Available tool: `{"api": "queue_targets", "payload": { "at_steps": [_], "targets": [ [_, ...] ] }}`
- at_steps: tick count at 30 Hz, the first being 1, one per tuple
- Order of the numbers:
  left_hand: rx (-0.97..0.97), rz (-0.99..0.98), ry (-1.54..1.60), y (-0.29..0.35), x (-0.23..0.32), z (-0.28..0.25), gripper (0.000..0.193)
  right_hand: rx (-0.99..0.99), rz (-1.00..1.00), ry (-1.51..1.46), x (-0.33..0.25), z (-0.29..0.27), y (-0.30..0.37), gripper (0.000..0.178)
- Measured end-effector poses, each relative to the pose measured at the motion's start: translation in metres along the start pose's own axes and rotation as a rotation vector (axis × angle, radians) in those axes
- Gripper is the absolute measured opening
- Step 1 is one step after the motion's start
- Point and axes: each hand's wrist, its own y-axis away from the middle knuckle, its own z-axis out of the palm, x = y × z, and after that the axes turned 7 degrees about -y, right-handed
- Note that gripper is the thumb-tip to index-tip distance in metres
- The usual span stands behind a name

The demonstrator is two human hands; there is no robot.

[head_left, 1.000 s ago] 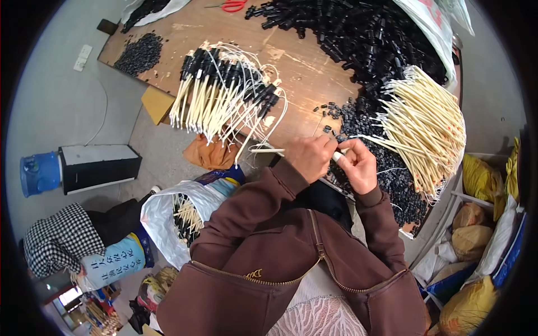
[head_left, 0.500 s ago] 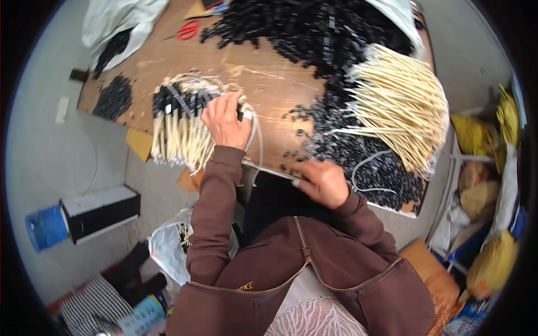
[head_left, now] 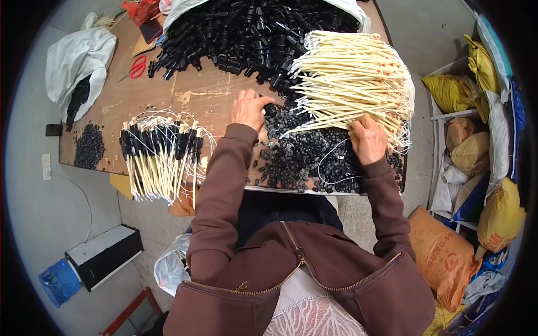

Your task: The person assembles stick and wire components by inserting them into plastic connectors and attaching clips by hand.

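My left hand (head_left: 248,108) is at the left edge of a heap of small black plastic pieces (head_left: 291,162). Its thumb and fingers close on a black plastic piece (head_left: 271,110), partly hidden. On the right, my right hand (head_left: 368,140) pinches a thin cream tube at the lower edge of a big stack of cream tubes (head_left: 353,73); the fingertips are partly hidden. A separate bundle of cream tubes with black sleeves (head_left: 159,143) and thin white wires rests at the table's left front, apart from both hands.
Larger black plastic fittings (head_left: 235,33) are heaped at the back by a white sack. Red scissors (head_left: 137,67) lie at the back left, above a small black pile (head_left: 89,147). Filled sacks (head_left: 448,252) and shelves stand on the right; a black-and-white box (head_left: 106,255) is on the left.
My left hand has left the sleeved bundle and moved right to the black pieces. My right hand has moved from the table's front edge up to the cream tubes. The view has shifted.
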Motion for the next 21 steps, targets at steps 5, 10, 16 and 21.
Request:
{"api": "queue_targets", "payload": {
  "at_steps": [5,10,16,21],
  "targets": [
    [0.256,0.014,0.200,0.026,-0.008,-0.019,0.031,-0.003,-0.166,-0.140,-0.022,-0.009,-0.018,0.008],
    [0.064,-0.210,0.588,0.060,0.008,-0.043,0.035,-0.139,-0.132,-0.429,-0.060,0.003,-0.015,0.023],
    [0.000,0.019,0.367,0.082,0.013,-0.053,0.040,-0.269,-0.272,-0.424,-0.086,0.019,-0.006,0.024],
    [0.067,0.189,0.055,0.088,0.037,-0.048,0.023,-0.265,-0.399,-0.338,-0.108,0.019,-0.009,0.032]
  ]
}}
